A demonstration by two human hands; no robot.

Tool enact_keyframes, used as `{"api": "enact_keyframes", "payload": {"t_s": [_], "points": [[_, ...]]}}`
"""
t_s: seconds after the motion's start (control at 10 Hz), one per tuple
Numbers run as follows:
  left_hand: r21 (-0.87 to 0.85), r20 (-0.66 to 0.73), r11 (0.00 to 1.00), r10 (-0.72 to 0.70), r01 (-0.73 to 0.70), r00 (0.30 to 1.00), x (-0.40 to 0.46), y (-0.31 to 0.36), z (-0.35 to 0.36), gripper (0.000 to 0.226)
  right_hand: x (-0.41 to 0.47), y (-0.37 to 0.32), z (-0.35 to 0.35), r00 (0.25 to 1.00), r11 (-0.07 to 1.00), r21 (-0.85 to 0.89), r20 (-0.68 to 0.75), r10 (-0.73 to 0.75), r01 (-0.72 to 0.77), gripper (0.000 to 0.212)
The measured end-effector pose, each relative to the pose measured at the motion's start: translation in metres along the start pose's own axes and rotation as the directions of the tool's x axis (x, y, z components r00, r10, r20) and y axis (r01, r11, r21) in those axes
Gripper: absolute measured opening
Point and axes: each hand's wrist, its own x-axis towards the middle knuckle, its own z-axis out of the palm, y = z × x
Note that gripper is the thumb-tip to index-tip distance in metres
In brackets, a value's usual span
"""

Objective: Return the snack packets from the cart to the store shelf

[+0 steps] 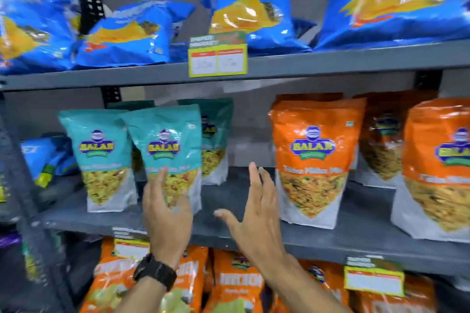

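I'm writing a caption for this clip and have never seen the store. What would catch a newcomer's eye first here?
Two bare hands reach toward the middle shelf: the left hand, with a black watch on its wrist, lies against a teal packet, while the right hand is spread open before the gap beside it. Bright orange packets stand to the right, and blue bags fill the shelf above.

The teal packets [165,150] and orange packets [312,157] are glossy plastic film; the grey shelf [356,231] looks like matt painted metal; the price tag [218,60] is paper.
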Motion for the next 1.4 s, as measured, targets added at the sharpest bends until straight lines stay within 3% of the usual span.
{"api": "enact_keyframes", "payload": {"t_s": [0.1, 0.2, 0.3, 0.4, 0.5, 0.6, 0.7, 1.0, 1.3, 1.4], "points": [[-0.099, 0.176, 0.995, 0.030, -0.013, 0.984, -0.040, 0.046, 0.050, 0.044, -0.005, 0.043, -0.065, 0.993, 0.996, -0.077, -0.104, -0.049, 0.041, 0.098], [-0.103, 0.365, 0.994, 0.017, 0.023, 0.931, -0.075, 0.087, 0.099, 0.056, -0.011, 0.091, -0.128, 0.968, 0.990, -0.140, -0.244, -0.056, 0.023, 0.089], [-0.104, 0.477, 0.992, -0.010, 0.068, 0.879, -0.101, 0.119, 0.136, 0.113, -0.017, 0.136, -0.184, 0.902, 0.967, -0.233, -0.432, -0.007, -0.104, 0.095], [-0.098, 0.498, 0.978, -0.113, 0.185, 0.860, -0.119, 0.145, 0.161, 0.151, -0.019, 0.173, -0.227, 0.805, 0.929, -0.155, -0.560, 0.197, -0.335, 0.128], [-0.017, 0.432, 0.981, -0.168, 0.194, 0.886, -0.125, 0.151, 0.176, 0.158, -0.013, 0.206, -0.254, 0.790, 0.884, -0.099, -0.501, 0.353, -0.457, 0.148], [0.029, 0.380, 0.979, -0.197, 0.201, 0.904, -0.127, 0.147, 0.181, 0.156, -0.009, 0.221, -0.263, 0.819, 0.877, -0.030, -0.373, 0.436, -0.480, 0.152], [0.025, 0.368, 0.980, -0.193, 0.198, 0.910, -0.131, 0.144, 0.181, 0.148, -0.009, 0.223, -0.261, 0.835, 0.887, -0.001, -0.339, 0.434, -0.461, 0.149], [0.056, 0.381, 0.988, -0.154, 0.143, 0.912, -0.143, 0.144, 0.183, 0.139, -0.013, 0.221, -0.254, 0.832, 0.886, -0.048, -0.370, 0.414, -0.462, 0.136], [0.084, 0.429, 0.981, -0.192, 0.173, 0.883, -0.143, 0.156, 0.179, 0.143, -0.014, 0.213, -0.258, 0.815, 0.866, -0.043, -0.365, 0.451, -0.499, 0.138], [0.036, 0.477, 0.990, -0.134, 0.134, 0.868, -0.141, 0.144, 0.168, 0.143, -0.025, 0.199, -0.253, 0.812, 0.864, -0.097, -0.409, 0.417, -0.493, 0.141]]}}
